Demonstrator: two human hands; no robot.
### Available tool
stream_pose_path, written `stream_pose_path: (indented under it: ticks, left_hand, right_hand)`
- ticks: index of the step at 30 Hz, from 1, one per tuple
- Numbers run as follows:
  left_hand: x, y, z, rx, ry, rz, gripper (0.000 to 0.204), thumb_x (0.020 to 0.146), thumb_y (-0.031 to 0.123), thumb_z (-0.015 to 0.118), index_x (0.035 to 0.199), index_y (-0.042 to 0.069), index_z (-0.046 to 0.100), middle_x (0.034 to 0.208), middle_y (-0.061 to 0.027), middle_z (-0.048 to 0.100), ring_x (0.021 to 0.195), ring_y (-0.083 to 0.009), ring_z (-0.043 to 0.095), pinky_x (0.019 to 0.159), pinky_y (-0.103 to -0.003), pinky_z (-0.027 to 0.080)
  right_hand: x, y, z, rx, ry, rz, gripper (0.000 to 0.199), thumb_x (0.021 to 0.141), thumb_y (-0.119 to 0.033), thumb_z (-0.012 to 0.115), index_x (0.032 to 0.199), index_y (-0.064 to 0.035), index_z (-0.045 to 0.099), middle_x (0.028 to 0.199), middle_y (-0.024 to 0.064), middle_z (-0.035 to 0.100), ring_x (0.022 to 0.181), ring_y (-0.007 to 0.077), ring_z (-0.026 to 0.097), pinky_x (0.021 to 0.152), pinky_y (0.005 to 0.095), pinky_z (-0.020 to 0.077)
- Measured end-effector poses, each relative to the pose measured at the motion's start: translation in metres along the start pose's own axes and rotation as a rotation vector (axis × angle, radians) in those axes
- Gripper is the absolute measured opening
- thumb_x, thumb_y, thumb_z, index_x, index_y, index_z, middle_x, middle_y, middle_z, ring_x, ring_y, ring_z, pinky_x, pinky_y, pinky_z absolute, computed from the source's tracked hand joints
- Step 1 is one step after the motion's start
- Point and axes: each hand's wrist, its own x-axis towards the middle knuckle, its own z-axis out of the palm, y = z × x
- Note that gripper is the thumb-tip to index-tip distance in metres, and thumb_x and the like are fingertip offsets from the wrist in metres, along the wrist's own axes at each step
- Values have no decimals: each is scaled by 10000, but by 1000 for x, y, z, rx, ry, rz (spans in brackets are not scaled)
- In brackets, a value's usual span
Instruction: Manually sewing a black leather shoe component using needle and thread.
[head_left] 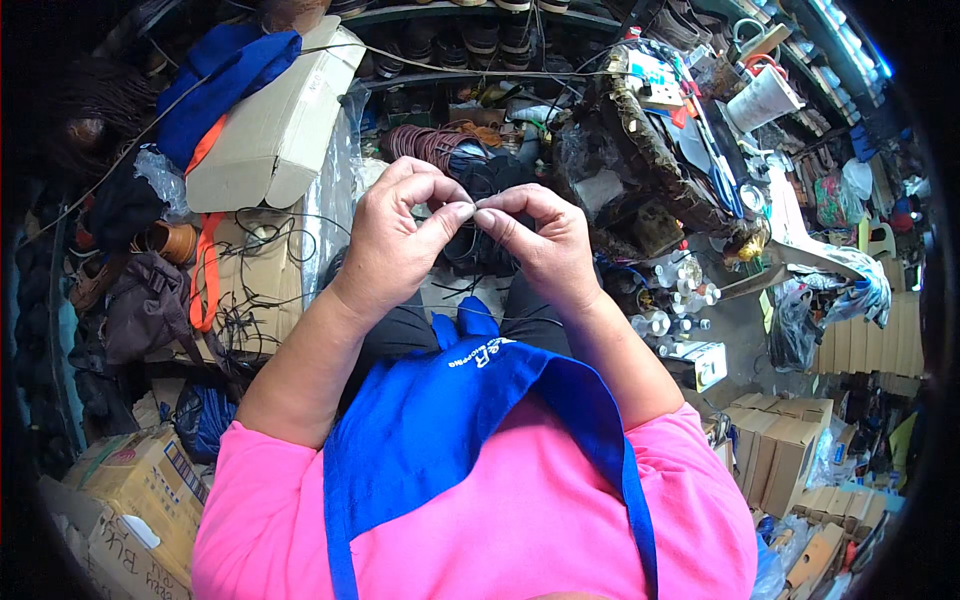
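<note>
A cluttered workshop floor fills the frame: a long cardboard box at upper left, stacked small cartons at lower right, a coil of reddish-brown cord at top centre. In the middle, above a blue apron, the left hand and right hand meet fingertip to fingertip, each pinching a thin dark thread. It looks light, limp and slippery, best gripped close to its end.

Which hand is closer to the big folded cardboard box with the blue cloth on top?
Left. The left hand is just right of the tan folded cardboard box, with clear plastic sheeting between them. The right hand is farther right, its fingertips meeting the left hand's over a thin dark thread.
</note>
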Motion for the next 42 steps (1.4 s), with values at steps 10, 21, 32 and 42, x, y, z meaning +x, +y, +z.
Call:
stream_pose_path:
  ticks: [10, 21, 32, 42]
  left_hand:
    - [4, -21, 4, -551, -12, -283, 94, 924, 80, 542, 962, 9, 590, 896, -29, 597, 794, -109, 570, 782, -251, 451]
    - [-11, -32, 38, -529, -175, -386, 162, 830, 87, 692, 959, 2, 646, 867, 4, 651, 809, -55, 572, 755, -246, 492]
    - [-19, -39, 33, -557, -61, -390, 170, 854, 51, 655, 1014, -6, 667, 867, -22, 673, 773, -54, 586, 696, -203, 486]
    - [-24, -33, 29, -480, -36, -349, 172, 871, 21, 622, 1035, -26, 648, 928, -57, 668, 843, -100, 613, 772, -231, 498]
  right_hand:
    - [-1, 5, -4, 398, -71, 244, 138, 848, -108, 676, 941, -8, 658, 855, 16, 649, 767, 69, 562, 702, 222, 454]
    - [3, 14, -3, 153, 18, -18, 122, 806, -121, 704, 875, -20, 698, 909, 47, 612, 894, 122, 546, 790, 268, 447]
    - [-4, 14, -1, -101, 112, -146, 90, 754, -86, 728, 835, -54, 706, 946, 79, 626, 951, 184, 578, 842, 309, 456]
    - [-4, 11, 4, -116, 118, -160, 72, 750, -78, 717, 798, -34, 687, 892, 86, 662, 877, 190, 612, 801, 308, 479]
